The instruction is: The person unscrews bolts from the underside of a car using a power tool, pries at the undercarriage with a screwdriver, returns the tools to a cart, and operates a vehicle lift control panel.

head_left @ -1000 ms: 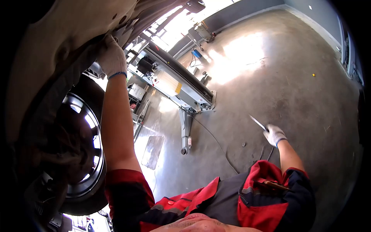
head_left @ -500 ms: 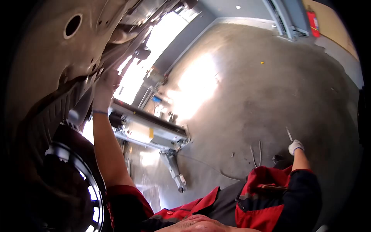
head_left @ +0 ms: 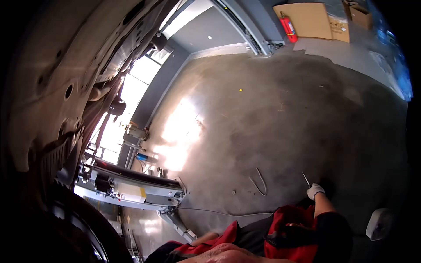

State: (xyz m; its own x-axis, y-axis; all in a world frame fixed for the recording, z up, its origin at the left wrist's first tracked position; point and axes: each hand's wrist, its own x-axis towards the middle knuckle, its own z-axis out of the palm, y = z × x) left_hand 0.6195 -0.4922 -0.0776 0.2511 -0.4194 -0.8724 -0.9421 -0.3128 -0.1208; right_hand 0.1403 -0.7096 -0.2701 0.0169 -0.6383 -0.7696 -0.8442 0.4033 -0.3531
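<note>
My right hand [head_left: 315,191], in a white glove, is closed around a thin, straight metal tool [head_left: 305,179] that points up and left over the floor. Its exact kind is too small to make out. Of my left arm only a piece of bare forearm [head_left: 204,238] shows, low by the red and dark jacket; the left hand itself is hidden. The raised car's underbody [head_left: 48,83] fills the left side, with a dark wheel [head_left: 81,215] below it. Neither hand touches the car in this view.
A lift post [head_left: 144,186] stands at lower left, another post [head_left: 245,28] at the back. A bent hose [head_left: 264,188] and a cable [head_left: 219,213] lie on the floor. Farther off are a red fire extinguisher [head_left: 288,27] and cardboard [head_left: 305,19]. A pale object [head_left: 379,224] sits lower right.
My left hand has come down from the car's underside and out of sight. The view has swung right, bringing in the cardboard. My right hand still holds the metal tool.
</note>
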